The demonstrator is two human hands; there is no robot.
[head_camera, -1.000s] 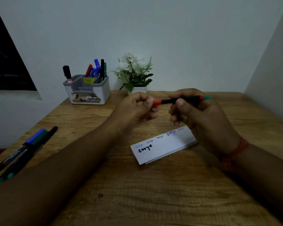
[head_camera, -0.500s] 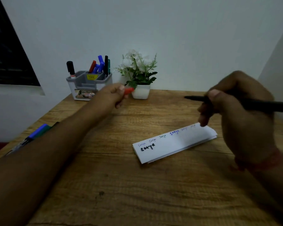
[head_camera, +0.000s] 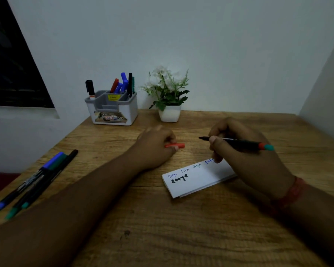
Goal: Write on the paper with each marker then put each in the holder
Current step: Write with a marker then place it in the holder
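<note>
At mid-frame the left hand [head_camera: 156, 145] lies on the table [head_camera: 181, 237] with its fingers curled round the red cap [head_camera: 175, 145], probably parking it within reach so it can go back on after writing. Right of centre the right hand [head_camera: 245, 157] grips the marker [head_camera: 237, 143] in a writing hold, its bare tip pointing left and lifted clear of the paper [head_camera: 197, 179] just below, apparently on its way to the blank strip beside the words already written. The holder [head_camera: 112, 108] stands upper left of centre, against the wall and already stocked with markers, well apart from the hands. Three spare markers [head_camera: 37, 182] lie at the left edge, seemingly awaiting their turn.
</note>
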